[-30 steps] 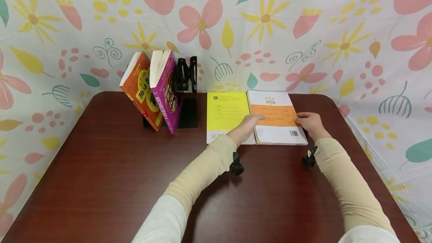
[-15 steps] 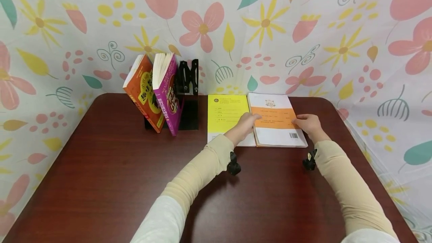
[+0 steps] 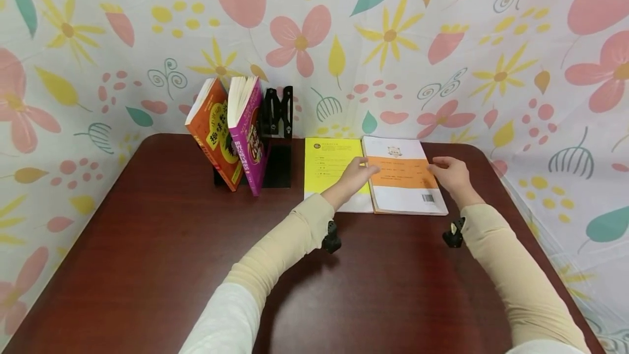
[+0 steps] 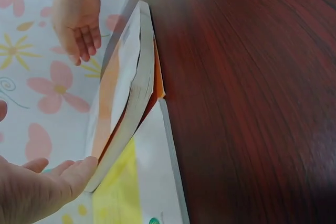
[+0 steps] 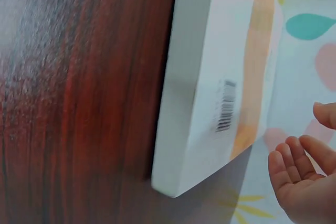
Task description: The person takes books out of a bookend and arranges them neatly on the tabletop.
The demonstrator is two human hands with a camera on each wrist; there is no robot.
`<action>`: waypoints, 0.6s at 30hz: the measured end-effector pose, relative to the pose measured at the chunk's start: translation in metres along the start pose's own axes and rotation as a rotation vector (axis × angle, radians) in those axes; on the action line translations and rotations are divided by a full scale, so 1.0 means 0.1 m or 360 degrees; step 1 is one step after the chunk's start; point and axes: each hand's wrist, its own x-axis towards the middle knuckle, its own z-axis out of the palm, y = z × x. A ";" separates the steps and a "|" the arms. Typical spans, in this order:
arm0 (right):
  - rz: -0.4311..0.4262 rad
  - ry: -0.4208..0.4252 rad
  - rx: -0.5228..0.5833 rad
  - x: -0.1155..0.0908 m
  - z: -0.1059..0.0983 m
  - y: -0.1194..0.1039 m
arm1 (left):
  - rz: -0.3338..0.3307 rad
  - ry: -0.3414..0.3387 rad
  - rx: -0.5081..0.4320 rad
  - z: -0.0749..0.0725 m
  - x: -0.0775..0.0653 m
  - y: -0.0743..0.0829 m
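A white book (image 3: pixel 396 201) with an orange band and a barcode lies flat at the back right of the table. Its left edge sits close against a yellow-and-white book (image 3: pixel 329 171), and the left wrist view shows its cover lifting slightly from the pages. My left hand (image 3: pixel 349 179) is at that left edge, thumb over the cover, fingertips right at the edge in the left wrist view. On the other side my right hand (image 3: pixel 454 178) hovers beside the right edge, fingers loosely bent and apart from the book in the right wrist view (image 5: pixel 304 177).
An orange book (image 3: pixel 213 135) and a purple book (image 3: pixel 248 141) lean in a black bookend stand (image 3: pixel 279 165) at the back left. A flower-patterned cloth (image 3: pixel 314 37) hangs behind the dark wooden table (image 3: pixel 162 250).
Both hands have loosened from the white-and-orange book. My right fingers have come off its right edge and my left hand has shifted slightly left. The books stay in place.
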 end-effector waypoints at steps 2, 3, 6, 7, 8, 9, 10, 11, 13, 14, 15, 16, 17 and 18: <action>-0.0034 0.0020 0.0010 -0.04 -0.01 -0.05 | 0.0035 0.0013 0.0060 -0.03 -0.03 0.00; -0.0044 0.0030 0.0021 -0.05 -0.01 -0.07 | 0.0055 0.0018 0.0081 -0.04 -0.04 0.00; -0.0067 0.0042 0.0047 -0.08 -0.01 -0.14 | 0.0109 0.0037 0.0147 -0.08 -0.09 0.04; -0.0078 0.0047 0.0051 -0.10 -0.01 -0.16 | 0.0128 0.0045 0.0173 -0.09 -0.11 0.05; -0.0091 0.0055 0.0049 -0.11 -0.01 -0.18 | 0.0148 0.0045 0.0196 -0.10 -0.12 0.06; -0.0098 0.0063 0.0049 -0.12 -0.01 -0.20 | 0.0172 0.0049 0.0220 -0.11 -0.14 0.08; -0.0107 0.0072 0.0045 -0.13 0.00 -0.22 | 0.0199 0.0051 0.0246 -0.13 -0.16 0.09; -0.0113 0.0083 0.0041 -0.15 0.00 -0.24 | 0.0223 0.0056 0.0269 -0.14 -0.18 0.10; -0.0126 0.0095 0.0040 -0.17 0.01 -0.29 | 0.0274 0.0061 0.0305 -0.18 -0.21 0.11; -0.0133 0.0095 0.0048 -0.19 0.02 -0.32 | 0.0298 0.0064 0.0315 -0.19 -0.23 0.12; -0.0142 0.0094 0.0059 -0.20 0.02 -0.34 | 0.0321 0.0070 0.0329 -0.21 -0.25 0.13; -0.0154 0.0096 0.0065 -0.21 0.03 -0.36 | 0.0342 0.0079 0.0338 -0.23 -0.26 0.13; -0.0168 0.0099 0.0067 -0.22 0.04 -0.39 | 0.0360 0.0086 0.0353 -0.25 -0.28 0.13; -0.0184 0.0100 0.0073 -0.23 0.04 -0.41 | 0.0384 0.0095 0.0372 -0.27 -0.29 0.12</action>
